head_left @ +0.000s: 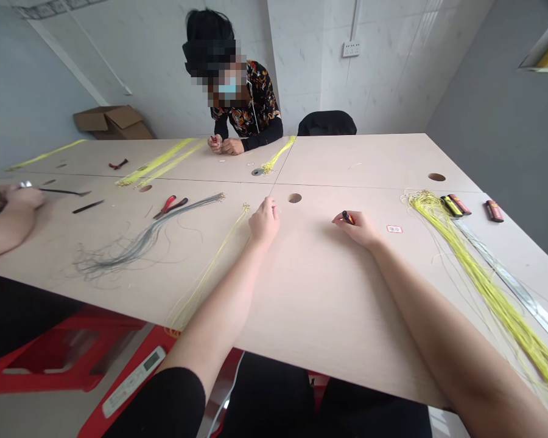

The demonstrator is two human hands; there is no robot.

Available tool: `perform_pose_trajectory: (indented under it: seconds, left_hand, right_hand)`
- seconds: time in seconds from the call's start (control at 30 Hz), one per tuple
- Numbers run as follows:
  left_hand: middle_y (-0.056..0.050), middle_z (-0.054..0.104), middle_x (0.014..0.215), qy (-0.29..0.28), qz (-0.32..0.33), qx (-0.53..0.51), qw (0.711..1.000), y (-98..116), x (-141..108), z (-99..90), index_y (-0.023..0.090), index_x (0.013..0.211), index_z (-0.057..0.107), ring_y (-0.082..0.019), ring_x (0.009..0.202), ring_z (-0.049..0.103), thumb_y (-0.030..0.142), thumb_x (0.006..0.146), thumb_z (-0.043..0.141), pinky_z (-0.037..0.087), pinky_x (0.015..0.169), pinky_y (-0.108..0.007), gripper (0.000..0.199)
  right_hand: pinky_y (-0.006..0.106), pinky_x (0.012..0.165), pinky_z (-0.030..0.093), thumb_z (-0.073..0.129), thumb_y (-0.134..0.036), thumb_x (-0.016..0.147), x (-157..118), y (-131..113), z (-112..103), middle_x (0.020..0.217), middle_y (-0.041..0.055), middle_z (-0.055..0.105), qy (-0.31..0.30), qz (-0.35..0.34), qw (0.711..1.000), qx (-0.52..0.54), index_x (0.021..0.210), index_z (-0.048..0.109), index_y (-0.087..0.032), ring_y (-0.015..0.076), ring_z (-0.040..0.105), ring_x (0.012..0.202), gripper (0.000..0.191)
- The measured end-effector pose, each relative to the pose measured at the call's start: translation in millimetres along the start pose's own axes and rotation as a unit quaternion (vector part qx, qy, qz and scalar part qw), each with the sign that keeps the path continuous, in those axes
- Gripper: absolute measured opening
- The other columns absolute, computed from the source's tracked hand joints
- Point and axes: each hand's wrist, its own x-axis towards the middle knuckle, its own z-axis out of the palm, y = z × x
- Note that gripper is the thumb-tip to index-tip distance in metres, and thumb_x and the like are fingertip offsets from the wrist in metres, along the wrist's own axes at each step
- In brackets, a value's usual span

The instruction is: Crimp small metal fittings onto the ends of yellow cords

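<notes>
Near the middle of the table [319,292], my left hand [265,222] has its fingers curled together, and whatever they may hold is too small to make out. Just left of it lies a thin bundle of yellow wires [219,250]. My right hand [358,228] is closed around a small black and orange tool [347,217] and rests on the tabletop. A small red-bordered label [394,229] lies to the right of that hand. Farther right stretches a thick bundle of yellow wires [475,274].
Grey wires [150,234] and red-handled pliers [168,205] lie to the left. Small red and black packs [494,211] sit at the right. Across the table a person [244,100] leans on it; another person's arms [9,219] are at far left. Round holes [295,198] pierce the tabletop.
</notes>
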Motion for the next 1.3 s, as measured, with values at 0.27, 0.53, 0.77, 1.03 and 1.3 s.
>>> perform_pose_trajectory:
  seconds: [0.27,0.53,0.77,1.03,1.3]
  left_hand:
    - [-0.005,0.07,0.1,0.02,0.143,-0.045,0.988,23.2,-12.4,12.8,0.02,0.1,0.057,-0.016,0.079,0.065,0.019,0.086,0.045,0.04,0.057,-0.024,0.019]
    - [-0.002,0.068,0.087,0.029,0.3,-0.091,0.949,45.4,-32.0,15.3,0.019,0.097,0.056,-0.01,0.07,0.063,0.019,0.089,0.04,0.038,0.053,-0.021,0.019]
    - [-0.002,0.068,0.087,-0.055,0.336,-0.126,0.932,49.9,-36.7,21.3,0.02,0.095,0.057,-0.011,0.078,0.064,0.019,0.088,0.041,0.042,0.059,-0.02,0.017]
    - [-0.001,0.069,0.09,-0.114,0.212,-0.182,0.953,45.9,-28.8,21.2,0.02,0.094,0.058,-0.009,0.064,0.058,0.017,0.084,0.048,0.044,0.064,-0.021,0.014]
    - [-0.002,0.069,0.09,-0.128,0.196,-0.205,0.951,44.6,-28.2,23.2,0.019,0.093,0.059,-0.01,0.066,0.059,0.017,0.083,0.049,0.045,0.067,-0.022,0.014]
  right_hand:
    - [0.026,0.054,0.028,0.051,-0.037,0.071,0.3,2.0,0.5,0.059,-0.0014,0.045,0.003,0.001,1.0,-0.008,0.079,0.065,-0.017,0.0112,0.037,0.055,0.025]
    - [0.026,0.057,0.031,0.052,-0.037,0.071,-0.3,-1.6,0.9,0.065,0.0003,0.053,0.002,-0.021,1.0,-0.019,0.079,0.066,-0.015,0.0117,0.041,0.059,0.028]
    - [0.026,0.056,0.031,0.053,-0.043,0.07,-5.5,-7.2,3.4,0.062,0.0008,0.051,-0.003,-0.044,0.999,-0.008,0.076,0.069,-0.013,0.011,0.038,0.059,0.034]
    - [0.025,0.053,0.027,0.055,-0.04,0.067,-7.1,-9.6,2.8,0.056,-0.0015,0.045,-0.041,-0.029,0.998,-0.027,0.081,0.071,-0.012,0.0096,0.033,0.055,0.035]
    - [0.025,0.057,0.031,0.055,-0.039,0.069,-4.3,-6.5,5.5,0.064,0.0002,0.053,-0.059,-0.039,0.995,-0.076,0.08,0.07,-0.014,0.0115,0.04,0.06,0.031]
